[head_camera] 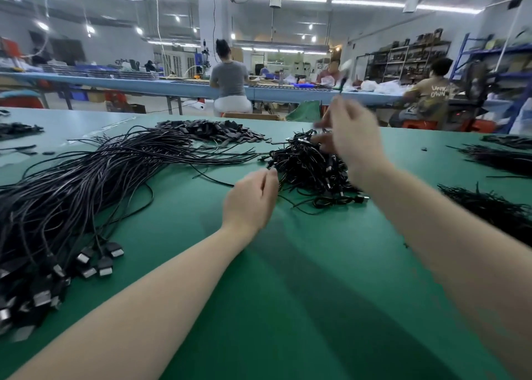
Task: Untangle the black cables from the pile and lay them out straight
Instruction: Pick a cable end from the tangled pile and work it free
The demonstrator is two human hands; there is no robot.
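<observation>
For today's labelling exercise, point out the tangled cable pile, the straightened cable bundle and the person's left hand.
tangled cable pile point(309, 168), head view, middle of heap.
straightened cable bundle point(95, 178), head view, mid-length strands.
left hand point(252, 199), head view, back of hand.

We see bare green worktop point(288, 279) open between our forearms up to the tangled pile point(311, 163). The straightened cables point(86, 183) block the left, and more black bundles point(489, 207) crowd the right edge.
</observation>
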